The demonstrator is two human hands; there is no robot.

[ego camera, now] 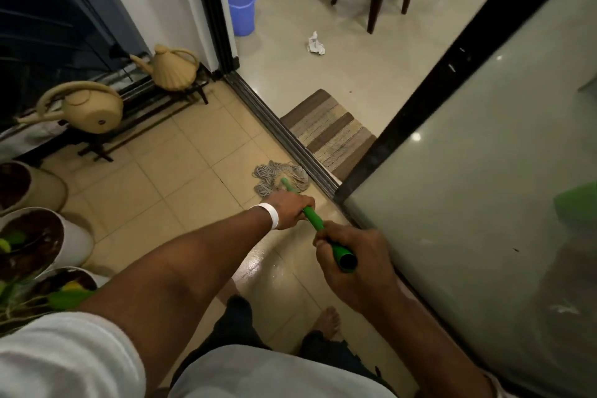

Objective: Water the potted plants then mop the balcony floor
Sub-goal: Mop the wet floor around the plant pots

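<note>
Green plastic mop handle (312, 220) sits clamped in curled fingers of left hand (290, 209) and right hand (353, 268), grey string mop head (274, 175) just beyond them: mopping seems midway.

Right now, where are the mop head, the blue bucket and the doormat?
mop head (268, 175): head view, on the grey strands spread on the tile.
bucket (240, 14): head view, on its blue outer wall.
doormat (326, 132): head view, on a middle stripe.

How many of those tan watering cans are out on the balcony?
2. The upright watering can stands on the low dark rack beside the door frame; the tipped watering can lies on its side further left. Others may be out of view.
</note>
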